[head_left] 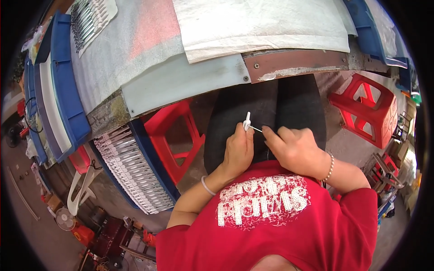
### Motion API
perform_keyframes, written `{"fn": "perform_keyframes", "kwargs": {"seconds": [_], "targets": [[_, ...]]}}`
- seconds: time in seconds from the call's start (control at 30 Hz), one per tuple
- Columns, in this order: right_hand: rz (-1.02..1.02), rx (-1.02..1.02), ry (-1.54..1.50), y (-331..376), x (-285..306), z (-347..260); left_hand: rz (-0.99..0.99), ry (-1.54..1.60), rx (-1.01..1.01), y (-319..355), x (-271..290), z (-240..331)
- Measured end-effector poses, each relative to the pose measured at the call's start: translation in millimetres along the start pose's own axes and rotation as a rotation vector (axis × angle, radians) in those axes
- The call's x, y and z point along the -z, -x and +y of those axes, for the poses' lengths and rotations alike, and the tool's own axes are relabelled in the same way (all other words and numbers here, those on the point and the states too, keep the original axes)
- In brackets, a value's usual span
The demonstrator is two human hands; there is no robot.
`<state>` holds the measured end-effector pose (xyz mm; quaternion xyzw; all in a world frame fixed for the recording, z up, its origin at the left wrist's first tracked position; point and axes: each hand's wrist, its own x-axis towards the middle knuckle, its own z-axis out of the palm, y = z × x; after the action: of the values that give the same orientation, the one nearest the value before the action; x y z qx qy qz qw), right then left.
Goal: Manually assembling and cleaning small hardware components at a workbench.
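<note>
Over my lap, my left hand [239, 150] pinches a small white plastic piece [247, 122] with a narrow tip pointing up and away from me. From the right, my right hand [296, 151] grips a thin, pale rod [256, 129] between thumb and fingers. The rod's far end meets the side of the white piece; whether it goes in or only touches, I cannot tell. My fingers hide the lower part of the piece and the rod's near end. Both hands are close together in front of the table edge.
Ahead is a worktable with a white cloth [262, 27] and a foam sheet [108, 58]. Left, a blue tray [153, 158] holds rows of slim white-and-silver parts; similar parts [90, 20] lie at the table's far left. Red stools [172, 135] stand left and right.
</note>
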<state>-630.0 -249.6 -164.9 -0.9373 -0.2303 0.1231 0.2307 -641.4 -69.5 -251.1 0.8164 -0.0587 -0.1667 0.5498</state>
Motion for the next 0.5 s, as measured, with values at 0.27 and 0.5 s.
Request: {"fn": "perform_keyframes", "kwargs": {"seconds": [0.27, 0.5], "targets": [[0.057, -0.15, -0.501, -13.9, -4.8, 10.4, 0.019, 0.036, -0.04, -10.5, -3.5, -0.4], [-0.123, -0.139, -0.286, -19.5, 4.4, 5.6, -0.024, -0.012, 0.028, -8.1, -1.0, -3.0]]}}
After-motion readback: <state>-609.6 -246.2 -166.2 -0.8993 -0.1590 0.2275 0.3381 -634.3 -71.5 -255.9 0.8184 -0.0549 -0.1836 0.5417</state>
